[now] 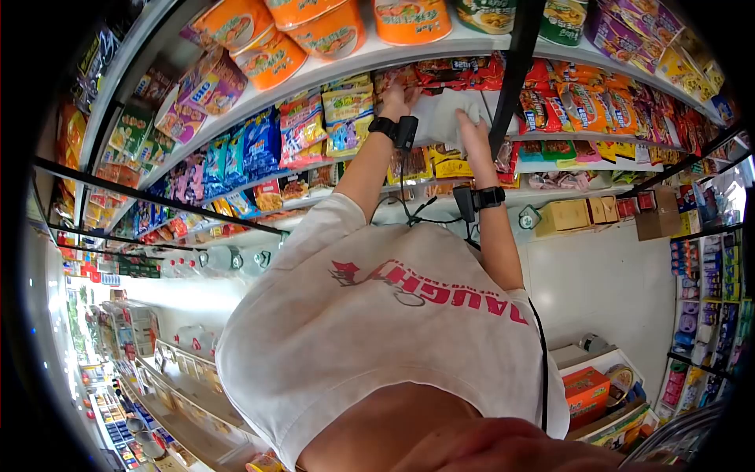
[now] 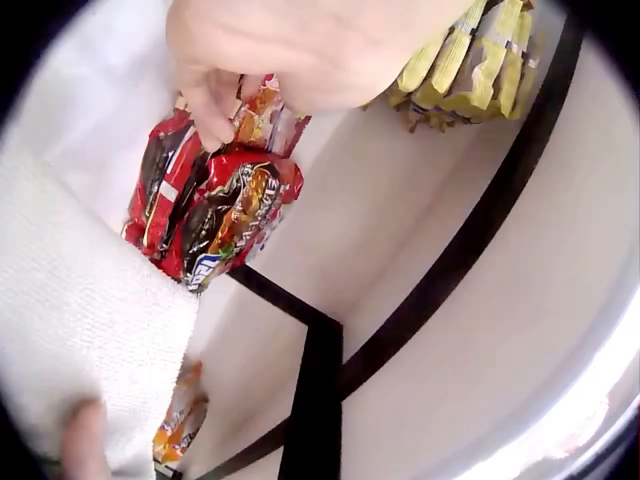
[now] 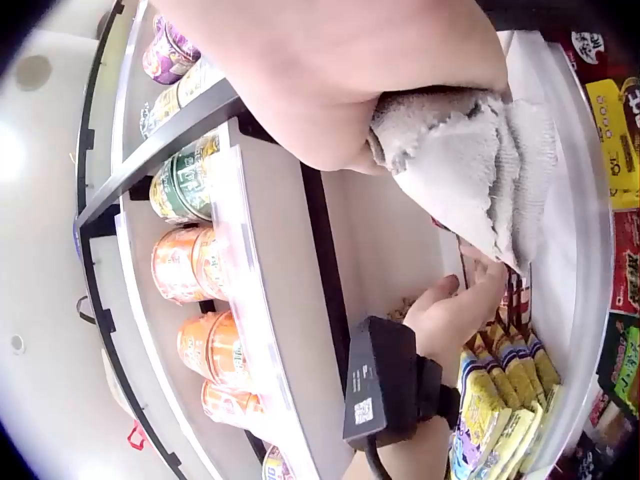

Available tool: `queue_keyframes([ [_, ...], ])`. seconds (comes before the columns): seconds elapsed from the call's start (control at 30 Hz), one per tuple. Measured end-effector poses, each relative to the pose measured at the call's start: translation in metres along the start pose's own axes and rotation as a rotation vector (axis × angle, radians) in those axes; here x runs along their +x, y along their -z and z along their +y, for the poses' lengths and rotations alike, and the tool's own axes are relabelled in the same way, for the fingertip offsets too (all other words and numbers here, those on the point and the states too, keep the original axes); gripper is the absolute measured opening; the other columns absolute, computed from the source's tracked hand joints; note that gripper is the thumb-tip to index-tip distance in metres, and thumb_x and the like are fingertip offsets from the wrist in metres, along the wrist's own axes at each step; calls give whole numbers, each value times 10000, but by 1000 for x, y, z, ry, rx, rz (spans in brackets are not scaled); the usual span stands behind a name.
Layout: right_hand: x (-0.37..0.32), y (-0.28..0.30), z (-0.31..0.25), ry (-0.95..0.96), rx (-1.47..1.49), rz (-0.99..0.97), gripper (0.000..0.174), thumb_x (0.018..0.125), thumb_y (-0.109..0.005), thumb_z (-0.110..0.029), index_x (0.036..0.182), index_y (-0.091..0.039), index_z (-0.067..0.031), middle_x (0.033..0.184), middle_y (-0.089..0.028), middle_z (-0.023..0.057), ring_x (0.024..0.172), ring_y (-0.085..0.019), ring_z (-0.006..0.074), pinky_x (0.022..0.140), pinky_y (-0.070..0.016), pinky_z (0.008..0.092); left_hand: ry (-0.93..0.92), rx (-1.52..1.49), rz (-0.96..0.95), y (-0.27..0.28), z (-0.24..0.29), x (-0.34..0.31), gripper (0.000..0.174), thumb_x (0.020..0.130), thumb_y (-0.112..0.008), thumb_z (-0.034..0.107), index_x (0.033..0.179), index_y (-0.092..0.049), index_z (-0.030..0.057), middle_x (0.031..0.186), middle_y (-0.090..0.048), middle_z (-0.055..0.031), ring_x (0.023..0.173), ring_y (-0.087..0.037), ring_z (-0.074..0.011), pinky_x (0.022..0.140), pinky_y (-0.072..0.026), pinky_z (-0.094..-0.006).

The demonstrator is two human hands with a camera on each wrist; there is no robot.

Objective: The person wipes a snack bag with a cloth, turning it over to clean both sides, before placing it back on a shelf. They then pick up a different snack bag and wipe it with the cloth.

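Note:
My right hand [image 1: 472, 135] grips a folded white cloth [image 1: 450, 114] on a bare stretch of the middle shelf. In the right wrist view the cloth [image 3: 475, 165] hangs in layers below the curled right hand [image 3: 380, 70]. To the left of it, my left hand [image 1: 399, 98] reaches in among the snack packets. The left wrist view shows this hand [image 2: 300, 50] with fingers bent onto red snack packets [image 2: 225, 205], which stand right beside the cloth [image 2: 90, 270]. A fingertip of the right hand [image 2: 85, 440] lies on the cloth there.
Yellow packets [image 3: 500, 400] stand close by the left hand. Orange noodle tubs [image 1: 326, 31] fill the shelf above. A black upright post [image 1: 515, 79] rises just right of the cloth. More snack packets [image 1: 586, 106] lie beyond it, and a lower shelf holds further packets [image 1: 452, 165].

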State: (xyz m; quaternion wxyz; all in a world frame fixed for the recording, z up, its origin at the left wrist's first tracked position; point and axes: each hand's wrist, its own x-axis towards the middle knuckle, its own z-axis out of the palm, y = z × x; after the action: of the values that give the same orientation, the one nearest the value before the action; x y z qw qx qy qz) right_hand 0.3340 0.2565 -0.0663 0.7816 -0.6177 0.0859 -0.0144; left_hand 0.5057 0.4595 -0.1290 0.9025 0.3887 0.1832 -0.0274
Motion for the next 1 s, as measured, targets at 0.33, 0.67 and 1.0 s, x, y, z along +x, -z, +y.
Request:
queue_keyframes([
  [0.33,41,-21,18,-71,-81,-254,638,916,-624,-415,1333,-482,46,1204,-599,144,1102,-563,224,941,-437,338,195,25,40,4,11,6,313,1047,-376,318,1080,-584,86,842,-692,-135,662,-674,-242,469,-498,-255],
  [0.67,96,-55,37,-248,-92,-377,667,939,-586,-350,1365,-382,122,1228,-557,203,1087,-557,247,866,-482,373,119,19,16,66,-5,72,141,1013,-405,120,1009,-530,56,950,-641,-201,784,-618,-263,610,-527,-295],
  [1.0,77,-64,28,-180,-22,-75,661,878,-672,-442,1136,-562,157,1034,-665,239,902,-636,245,760,-499,368,17,146,127,5,-11,-101,152,972,-430,77,968,-558,-5,863,-633,-151,746,-615,-259,662,-526,-344],
])
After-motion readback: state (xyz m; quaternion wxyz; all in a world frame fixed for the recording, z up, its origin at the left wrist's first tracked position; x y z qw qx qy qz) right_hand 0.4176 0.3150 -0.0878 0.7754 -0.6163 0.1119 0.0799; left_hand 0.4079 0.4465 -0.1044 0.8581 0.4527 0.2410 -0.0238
